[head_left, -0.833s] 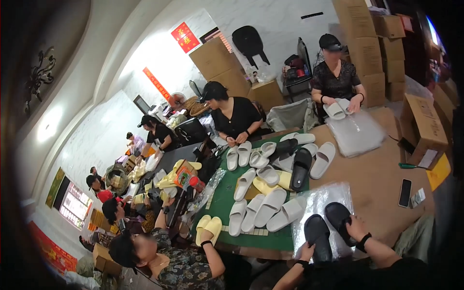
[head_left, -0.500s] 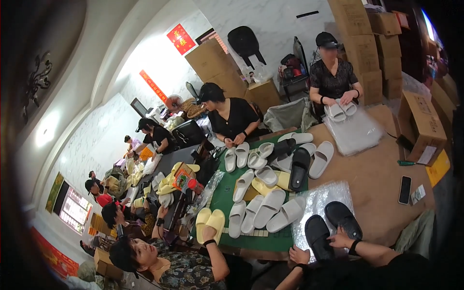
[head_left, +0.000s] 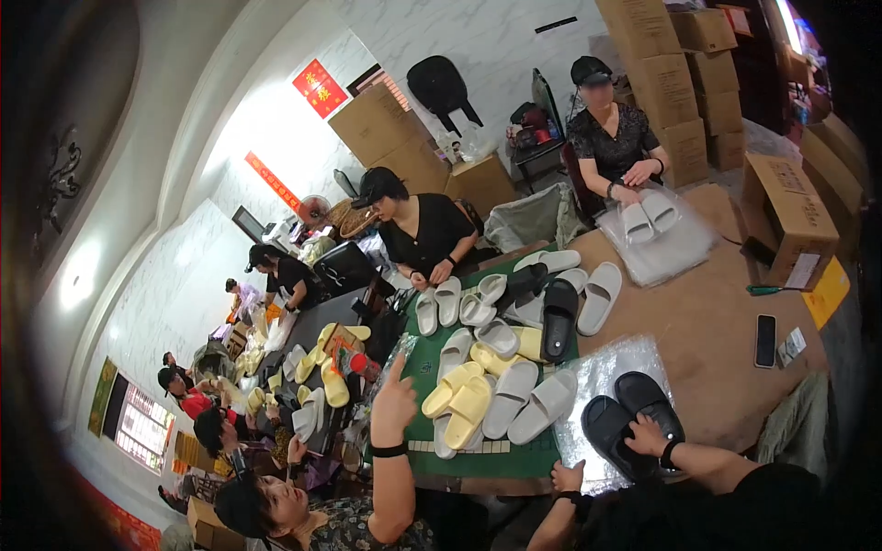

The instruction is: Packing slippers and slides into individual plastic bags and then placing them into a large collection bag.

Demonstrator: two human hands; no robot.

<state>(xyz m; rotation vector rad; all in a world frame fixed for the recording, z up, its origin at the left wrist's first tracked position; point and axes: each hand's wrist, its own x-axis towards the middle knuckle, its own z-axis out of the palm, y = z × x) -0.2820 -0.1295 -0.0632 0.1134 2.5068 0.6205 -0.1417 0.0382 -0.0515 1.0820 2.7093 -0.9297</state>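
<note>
A pair of black slippers point(head_left: 634, 421) lies side by side on a stack of clear plastic bags point(head_left: 588, 376) at the table's near edge. My right hand point(head_left: 649, 435) is on the pair, its fingers closed over the straps and the inner edges. My left hand point(head_left: 568, 476) is at the lower left corner of the bags, by the table edge. Its fingers are curled, and what they hold, if anything, is hidden.
Grey slippers point(head_left: 510, 400), yellow slippers point(head_left: 470, 409) and a black slipper point(head_left: 559, 320) crowd the green mat. A co-worker's raised hand point(head_left: 393, 409) points over its left side. At right lie a phone point(head_left: 765, 341) and an open carton point(head_left: 790, 220). Other people work around.
The black slippers have come closer together under my right hand. A co-worker at left has put the yellow slippers on the pile and raised a pointing hand. The view has shifted slightly.
</note>
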